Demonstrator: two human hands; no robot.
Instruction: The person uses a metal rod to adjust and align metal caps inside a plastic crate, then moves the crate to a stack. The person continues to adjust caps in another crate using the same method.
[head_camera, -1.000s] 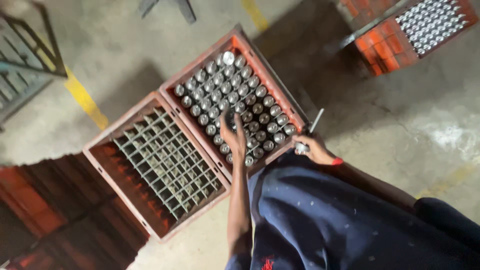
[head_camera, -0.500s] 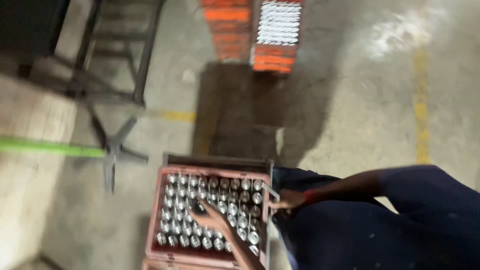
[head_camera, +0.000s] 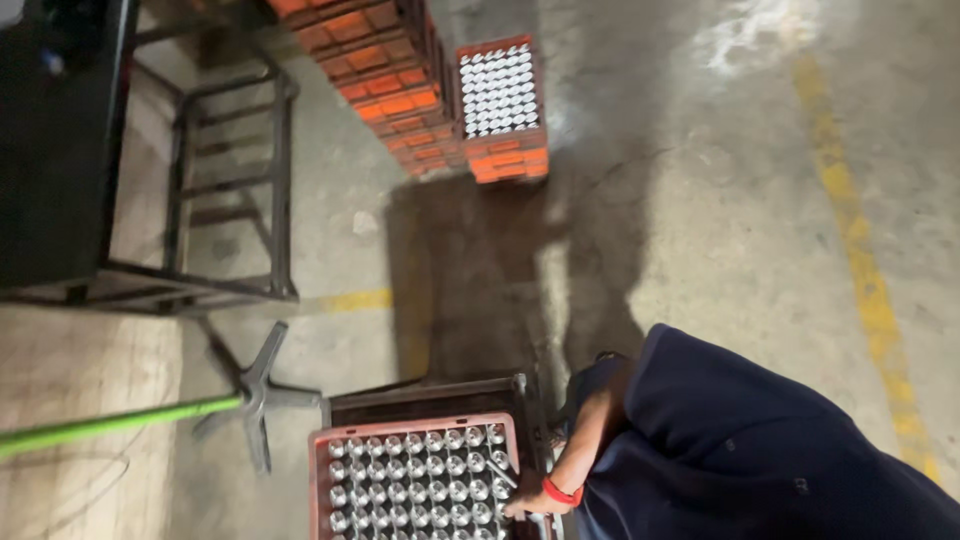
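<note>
My right hand grips the red crate rim, bottom centre; left hand out of frame. Crate looks full of silver caps, so filling prob done; another full crate sits up top.

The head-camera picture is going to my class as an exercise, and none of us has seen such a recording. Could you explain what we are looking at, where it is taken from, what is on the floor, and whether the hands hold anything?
No machine is at work here: a person in dark blue clothes wears one camera on the head, which looks down at the concrete floor. At the bottom edge stands a red crate filled with rows of shiny metal tops. The right hand, with a red band at its wrist, rests at the crate's right rim; whether its grip is closed on anything is hard to tell. The left hand is out of the picture. Farther off stands a stack of orange crates, one beside it also full of metal tops. To the left are a dark metal frame, a green pole and a grey cross-shaped base. A yellow line is painted on the floor.
</note>
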